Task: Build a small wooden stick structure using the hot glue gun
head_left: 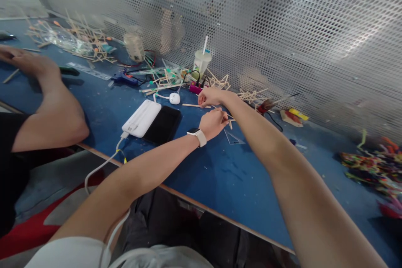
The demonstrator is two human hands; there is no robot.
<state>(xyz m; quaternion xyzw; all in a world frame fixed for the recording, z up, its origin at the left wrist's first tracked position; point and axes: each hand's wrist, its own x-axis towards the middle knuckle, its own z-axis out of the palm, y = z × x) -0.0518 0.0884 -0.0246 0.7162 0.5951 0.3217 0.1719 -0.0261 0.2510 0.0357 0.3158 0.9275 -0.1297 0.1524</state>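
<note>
My left hand (214,123), wearing a watch (197,135) with a pale strap, is closed over the blue table. Thin wooden sticks (231,124) stick out at its fingertips, joined or crossed at an angle. My right hand (210,97) reaches across just beyond it, its fingers curled down and pressed together. A single wooden stick (191,105) lies at the right fingertips; whether they grip it is hidden. Just in front of the left hand lies a clear set square (234,138). A magenta device (195,88) with black cables stands behind the right hand.
A white power bank (142,118) and a black phone (163,125) lie left of my hands. Behind are piled sticks (251,95), a cup with a straw (202,60) and a blue glue gun (124,78). Another person's arm (53,92) rests at left; colourful yarn (373,167) lies right.
</note>
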